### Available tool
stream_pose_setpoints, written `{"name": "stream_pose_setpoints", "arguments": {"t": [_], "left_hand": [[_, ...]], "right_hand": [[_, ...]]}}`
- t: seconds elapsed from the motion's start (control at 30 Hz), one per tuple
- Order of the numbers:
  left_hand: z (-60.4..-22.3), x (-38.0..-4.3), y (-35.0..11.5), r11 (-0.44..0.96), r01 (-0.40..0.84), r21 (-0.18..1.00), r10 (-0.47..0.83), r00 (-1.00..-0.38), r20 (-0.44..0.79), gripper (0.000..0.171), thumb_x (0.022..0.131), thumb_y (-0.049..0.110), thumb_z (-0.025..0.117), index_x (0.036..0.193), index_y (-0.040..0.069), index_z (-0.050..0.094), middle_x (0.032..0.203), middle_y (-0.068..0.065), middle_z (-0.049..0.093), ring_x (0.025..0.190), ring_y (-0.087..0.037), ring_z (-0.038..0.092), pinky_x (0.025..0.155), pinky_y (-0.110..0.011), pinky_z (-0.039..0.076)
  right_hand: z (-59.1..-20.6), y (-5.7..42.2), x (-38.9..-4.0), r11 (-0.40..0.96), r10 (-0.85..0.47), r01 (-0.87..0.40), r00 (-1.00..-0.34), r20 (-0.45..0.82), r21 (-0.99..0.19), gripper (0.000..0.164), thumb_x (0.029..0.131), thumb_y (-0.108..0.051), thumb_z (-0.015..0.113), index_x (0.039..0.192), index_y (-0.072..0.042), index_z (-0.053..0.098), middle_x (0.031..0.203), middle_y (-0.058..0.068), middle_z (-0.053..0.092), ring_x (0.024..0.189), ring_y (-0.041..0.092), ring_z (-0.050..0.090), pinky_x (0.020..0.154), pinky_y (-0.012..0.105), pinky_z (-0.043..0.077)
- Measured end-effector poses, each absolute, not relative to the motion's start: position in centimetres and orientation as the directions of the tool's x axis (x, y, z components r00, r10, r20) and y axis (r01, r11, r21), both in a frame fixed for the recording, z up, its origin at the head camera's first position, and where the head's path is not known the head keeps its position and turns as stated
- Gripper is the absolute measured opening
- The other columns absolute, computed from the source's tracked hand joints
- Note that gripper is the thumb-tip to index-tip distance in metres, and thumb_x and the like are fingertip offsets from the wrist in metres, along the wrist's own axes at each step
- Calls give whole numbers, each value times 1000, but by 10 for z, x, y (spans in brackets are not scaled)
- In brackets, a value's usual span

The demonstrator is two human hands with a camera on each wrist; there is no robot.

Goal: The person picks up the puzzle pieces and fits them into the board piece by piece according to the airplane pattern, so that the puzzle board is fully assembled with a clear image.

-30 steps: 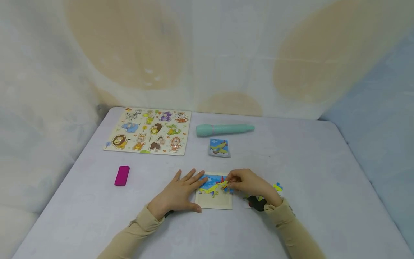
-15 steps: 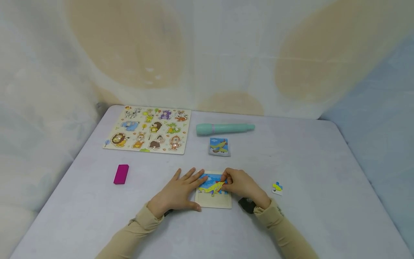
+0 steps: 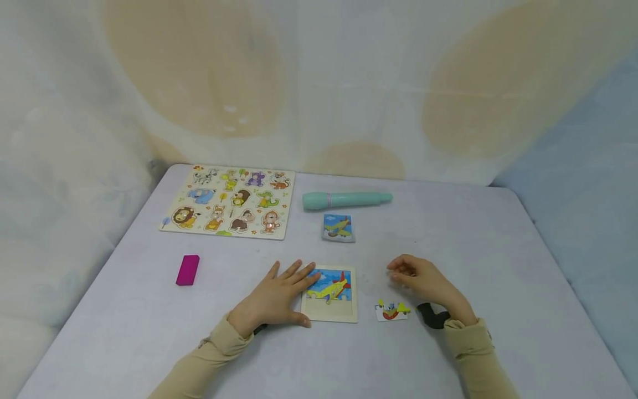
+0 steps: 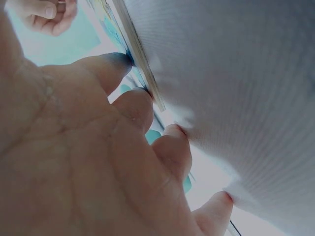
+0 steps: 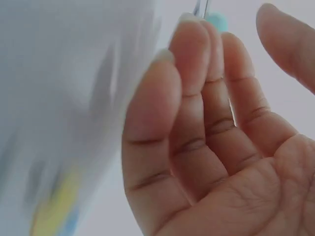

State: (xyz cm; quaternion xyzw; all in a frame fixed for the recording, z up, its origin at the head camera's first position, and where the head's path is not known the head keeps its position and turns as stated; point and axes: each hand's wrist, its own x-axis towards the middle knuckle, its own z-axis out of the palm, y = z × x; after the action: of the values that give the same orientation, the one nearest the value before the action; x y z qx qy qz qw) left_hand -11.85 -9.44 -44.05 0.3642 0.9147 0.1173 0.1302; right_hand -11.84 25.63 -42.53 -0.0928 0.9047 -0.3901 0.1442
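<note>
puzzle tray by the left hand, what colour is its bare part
Pale cream; the puzzle tray shows best in the head view.

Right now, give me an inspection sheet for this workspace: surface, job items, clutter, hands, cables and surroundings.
Surface: pale-covered table, with rounded far corners.
Job items: puzzle tray, upper part filled with airplane picture, lower part bare; loose pieces to its right, exact count unclear.
Clutter: animal board, teal pen-shaped object, small airplane-picture packet, magenta block.
Left hand: fingers spread, partly over the tray's left edge.
Right hand: right of the tray, fingers loosely bent, holding nothing.
Cables: nothing seen.
Surroundings: pale backdrop with tan patches behind the table.
</note>
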Motion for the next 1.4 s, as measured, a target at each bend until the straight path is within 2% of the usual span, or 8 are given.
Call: {"name": "stream_pose_setpoints", "arguments": {"t": [0.13, 0.33, 0.5, 0.67, 0.77, 0.9, 1.1, 1.4], "left_hand": [[-439, -119, -96, 708, 639, 301, 697, -701, -151, 100, 74, 64, 69, 154, 18, 29, 163, -3, 22, 150, -33, 20, 114, -68, 15], [-438, -119, -98, 715, 635, 292, 690, -708, -152, 100, 74, 64, 70, 154, 18, 29, 163, -3, 22, 150, -33, 20, 114, -68, 15], [-439, -119, -99, 720, 625, 303, 684, -713, -154, 101, 74, 63, 71, 154, 18, 29, 163, -2, 21, 150, -33, 19, 114, -68, 14], [-440, -119, -98, 719, 622, 309, 684, -713, -157, 101, 74, 63, 71, 154, 19, 28, 163, -2, 20, 150, -32, 18, 114, -68, 14], [-440, -119, -97, 718, 625, 306, 686, -711, -156, 101, 74, 63, 70, 154, 19, 28, 163, -2, 20, 150, -32, 18, 114, -68, 14], [-441, -119, -97, 717, 627, 305, 687, -709, -157, 101, 74, 63, 70, 154, 19, 28, 163, -2, 20, 150, -32, 18, 114, -68, 14], [-442, -119, -97, 720, 622, 307, 684, -712, -159, 101, 74, 63, 70, 154, 19, 28, 163, -1, 20, 150, -32, 18, 114, -68, 14], [-444, -119, -94, 717, 628, 301, 687, -709, -157, 101, 74, 64, 70, 154, 20, 28, 163, 0, 20, 150, -32, 18, 115, -67, 14]], "right_hand": [[-422, 289, -102, 725, -154, 22, -969, -193, -689, 29, 91, -20, 67, 115, -4, 62, 103, 9, 66, 84, 14, 58, 64, 23, 49], [-427, 308, -87, 758, -149, 37, -962, -228, -651, 48, 81, -12, 77, 123, -1, 57, 104, 10, 59, 79, 11, 51, 64, 21, 45], [-430, 300, -91, 792, -184, -19, -960, -209, -611, 34, 81, -9, 75, 112, -5, 63, 94, 6, 56, 79, 14, 46, 65, 23, 41], [-427, 290, -100, 821, -200, -73, -966, -164, -566, 17, 81, -4, 74, 93, -7, 63, 100, 11, 57, 88, 21, 53, 77, 34, 47], [-426, 285, -108, 823, -198, -83, -969, -148, -562, 18, 80, -1, 72, 96, -4, 63, 104, 13, 61, 90, 23, 56, 78, 38, 48], [-425, 276, -121, 819, -211, -60, -956, -202, -571, 30, 81, -1, 72, 109, -1, 61, 101, 10, 62, 87, 20, 53, 75, 34, 46], [-426, 255, -142, 813, -232, -72, -950, -208, -578, 23, 82, -1, 70, 104, 0, 62, 96, 12, 54, 82, 20, 49, 70, 30, 42], [-425, 233, -156, 826, -229, -79, -952, -205, -557, 31, 82, 0, 71, 112, 2, 61, 94, 12, 56, 85, 23, 48, 73, 33, 43]]}}
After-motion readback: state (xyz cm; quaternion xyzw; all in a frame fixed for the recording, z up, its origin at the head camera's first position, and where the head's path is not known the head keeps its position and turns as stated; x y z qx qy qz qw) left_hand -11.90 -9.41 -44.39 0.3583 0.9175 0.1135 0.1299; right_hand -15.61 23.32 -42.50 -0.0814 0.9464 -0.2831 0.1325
